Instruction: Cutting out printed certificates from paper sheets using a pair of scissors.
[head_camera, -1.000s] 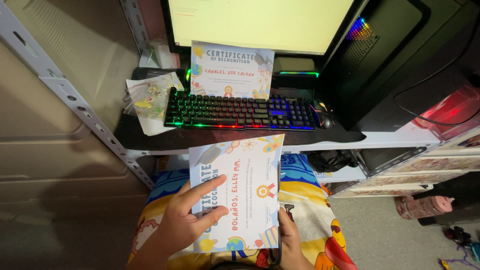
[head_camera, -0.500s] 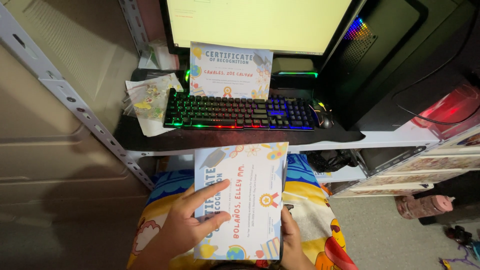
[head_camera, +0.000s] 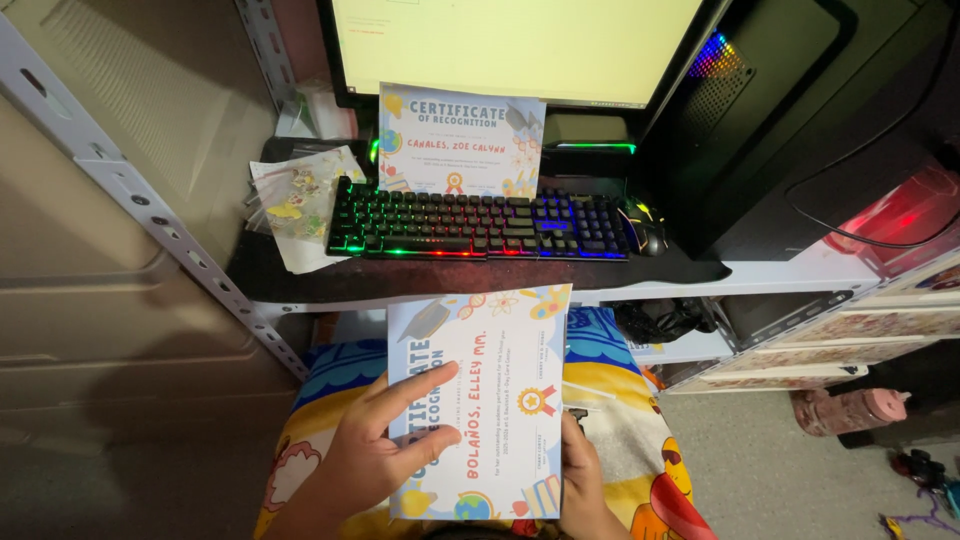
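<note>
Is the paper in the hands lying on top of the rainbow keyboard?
No, the held certificate is below the desk edge, over a colourful cloth, between the left hand and right hand, apart from the keyboard.

**Lighting and image quality**

Scene is dim overall. Main source: the bright monitor at 12 o'clock, overexposed to pale yellow. The keyboard glows multicolour. Red glare at 3 o'clock. Deep shadow at 9 o'clock. Focus is sharp; straight edges bow toward the corners.
</note>
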